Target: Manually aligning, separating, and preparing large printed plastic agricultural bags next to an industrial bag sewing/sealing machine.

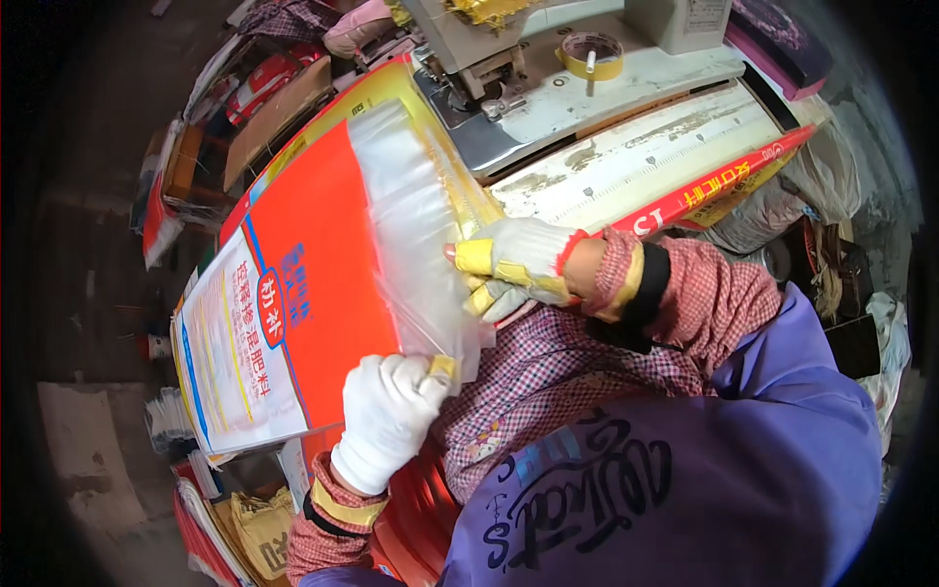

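Observation:
A red, white and blue printed sack (328, 215) lies across the work surface at the left. Its clear plastic liner (416, 210) sticks out of the end closer to me. My left hand (391, 406), in a white glove, is closed on the liner's near corner, with yellow tape on a fingertip. My right hand (518, 262), gloved with yellow tape round its fingers, pinches the liner's edge farther up. Just beyond the sack stands a sewing machine (469, 49), its presser foot (494, 93) over the metal plate; the sack does not reach under the foot.
A roll of yellow tape (592, 57) sits on the machine bed. A worn white board with scale marks (636, 157) lies along its front, edged by a red and yellow printed sack (724, 186). More folded sacks and boards (279, 117) are piled at the far left.

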